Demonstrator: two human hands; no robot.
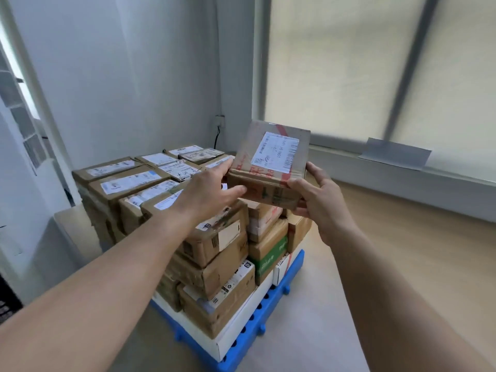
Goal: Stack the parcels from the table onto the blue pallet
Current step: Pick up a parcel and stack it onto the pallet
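Left hand (209,191) and right hand (322,202) hold parcel (271,162) — above blue pallet (268,307).

A plain white wall (120,76) runs to the far corner, where a socket (220,120) sits low with a black cable (217,136) hanging from it. On the right, a pale roller blind (349,63) covers a wide window and glows with daylight. A grey sheet (394,154) leans on the sill (456,181). The floor (402,237) is light wood. A white window frame (35,84) stands at the left.

One blue pallet (268,299), roughly twenty stacked parcels (214,237), one held parcel (268,167), one left hand (212,189), one right hand (322,194).
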